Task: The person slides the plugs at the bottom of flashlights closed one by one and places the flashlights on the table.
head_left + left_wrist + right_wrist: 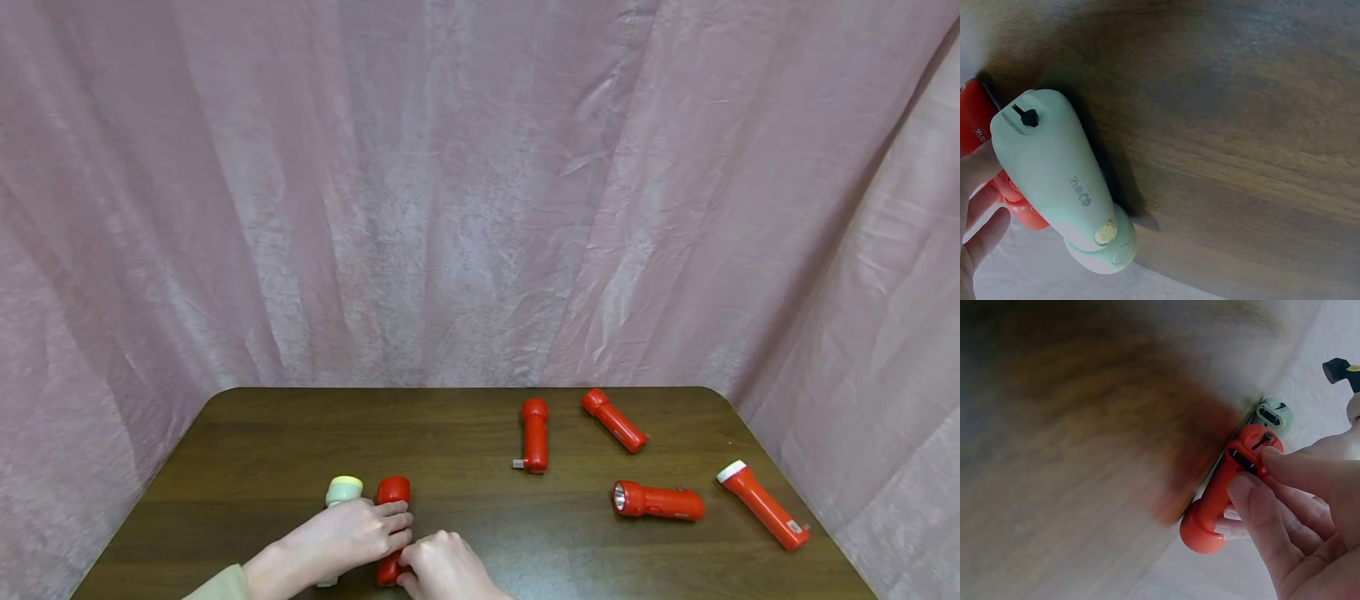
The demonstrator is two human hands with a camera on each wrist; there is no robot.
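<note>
Both hands work one red torch (392,517) lying just right of the pale green torch (342,493), near the table's (465,417) front edge. Left hand (352,533) clasps its body; right hand (442,571) pinches its tail end (plug flap there). Risk: a slipped pinch could roll it off the edge.

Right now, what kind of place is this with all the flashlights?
Probably a staged recording spot, not a lived-in room: a pink curtain hangs behind a bare wooden table with scattered red flashlights.
</note>
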